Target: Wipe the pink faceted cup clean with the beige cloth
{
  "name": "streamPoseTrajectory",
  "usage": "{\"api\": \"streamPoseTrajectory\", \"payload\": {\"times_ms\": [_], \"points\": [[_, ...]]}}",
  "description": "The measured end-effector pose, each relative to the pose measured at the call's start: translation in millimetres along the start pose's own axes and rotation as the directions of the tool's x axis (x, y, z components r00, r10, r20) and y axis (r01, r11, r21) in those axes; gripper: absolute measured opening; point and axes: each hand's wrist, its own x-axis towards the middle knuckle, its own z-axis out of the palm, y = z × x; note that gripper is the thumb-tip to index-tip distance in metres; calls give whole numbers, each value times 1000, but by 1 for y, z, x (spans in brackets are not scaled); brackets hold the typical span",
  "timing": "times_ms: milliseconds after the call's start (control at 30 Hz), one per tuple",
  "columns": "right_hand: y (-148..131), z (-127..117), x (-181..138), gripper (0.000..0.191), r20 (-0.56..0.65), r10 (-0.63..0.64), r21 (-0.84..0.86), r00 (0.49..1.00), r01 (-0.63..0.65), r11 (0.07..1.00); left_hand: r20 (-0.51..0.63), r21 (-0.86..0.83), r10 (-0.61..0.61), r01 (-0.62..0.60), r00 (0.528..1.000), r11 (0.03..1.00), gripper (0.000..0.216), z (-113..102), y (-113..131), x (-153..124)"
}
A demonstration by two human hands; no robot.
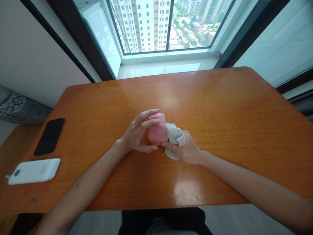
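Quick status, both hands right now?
Left hand: curved around the pink block, fingers over it; firm hold cannot be told.
Right hand: closed, holding the pale cloth against the block's side.

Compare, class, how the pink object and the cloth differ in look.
The pink object is smooth, the cloth crumpled. The cloth is pale grey, unlike the pink object. The left hand curves around the pink object; the right hand holds the cloth. Both are side by side.

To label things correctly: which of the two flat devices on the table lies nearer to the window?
The black device; the white device lies farther from the window.
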Motion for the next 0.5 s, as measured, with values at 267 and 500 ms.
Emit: {"api": "streamPoseTrajectory", "payload": {"times_ms": [267,500], "points": [[-5,-6,8,34,22,143,232,990,-144,962,157,208,-47,13,987,978,99,-2,-7,-15],[-5,-12,6,17,87,45,229,995,-64,971,157,216,-98,62,983,974,89,-3,-5,-18]]}}
